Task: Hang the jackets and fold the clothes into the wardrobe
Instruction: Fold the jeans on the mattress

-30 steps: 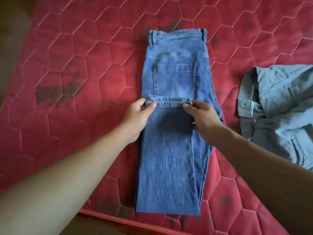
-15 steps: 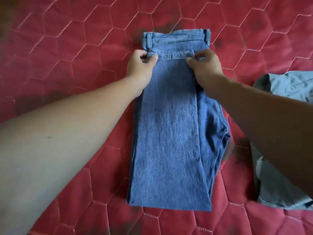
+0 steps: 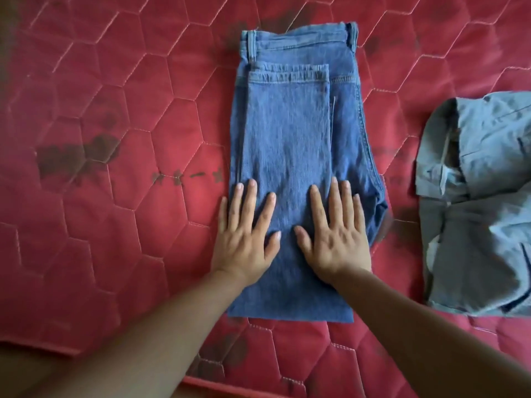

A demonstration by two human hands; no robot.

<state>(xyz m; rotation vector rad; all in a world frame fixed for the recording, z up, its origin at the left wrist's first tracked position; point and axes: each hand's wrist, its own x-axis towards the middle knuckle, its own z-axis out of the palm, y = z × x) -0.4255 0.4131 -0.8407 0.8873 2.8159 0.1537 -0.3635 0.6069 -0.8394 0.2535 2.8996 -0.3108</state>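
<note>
Down from the hem point(image 3: 288, 77), left hand point(image 3: 244, 239) and right hand point(image 3: 336, 239) now press flat on the folded jeans point(image 3: 290, 133) (fingers spread, gripping nothing). A red mattress point(image 3: 115, 81) lies beneath.

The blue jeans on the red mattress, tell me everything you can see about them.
The blue jeans are medium-wash denim with pale stitching, lying flat on the red quilted mattress. They are folded lengthwise, legs doubled up so the hem sits just below the waistband. The left hand and right hand press flat on the lower half, fingers straight. A pale garment to the right lies apart.
</note>
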